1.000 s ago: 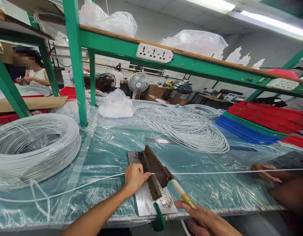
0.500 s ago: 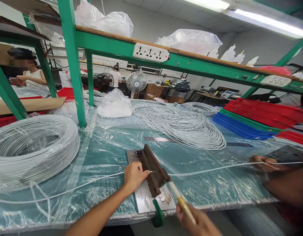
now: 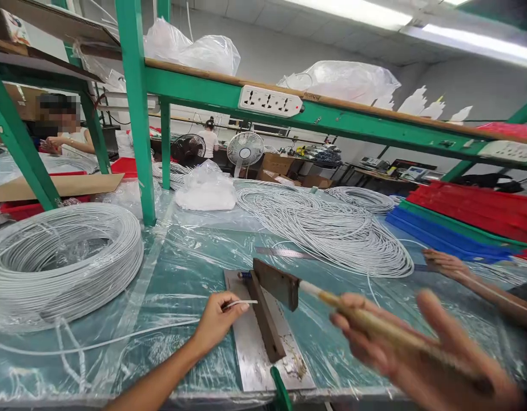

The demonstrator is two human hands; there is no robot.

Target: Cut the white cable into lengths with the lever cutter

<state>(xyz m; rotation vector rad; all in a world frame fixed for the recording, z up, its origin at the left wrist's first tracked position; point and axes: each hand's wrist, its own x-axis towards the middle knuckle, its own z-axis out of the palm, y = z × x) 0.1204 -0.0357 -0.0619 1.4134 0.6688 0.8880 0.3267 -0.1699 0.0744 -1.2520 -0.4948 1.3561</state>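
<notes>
- Bench (image 3: 190, 245): plastic-covered, cable loops (image 3: 332, 228) behind.
- Left hand (image 3: 218, 322): thumb and finger clamped on a white cable (image 3: 248, 302), its tip beside the cutter's bar (image 3: 265, 325).
- Right hand (image 3: 411, 371): palm spread beneath the handle (image 3: 361, 314), thumb off it; blade (image 3: 276, 282) raised.
- Best practice, I'd judge: fingertips clear, cable square, handle firmly wrapped.

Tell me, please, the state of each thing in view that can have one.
Left hand: closed, pinching cable near its end
Right hand: open, thumb off handle
Blade: raised
Left coil: wound
Middle coil: loosely spread
Trays: stacked
Power strip: red light lit
Ceiling lights: on
Fan: spin unclear
</notes>
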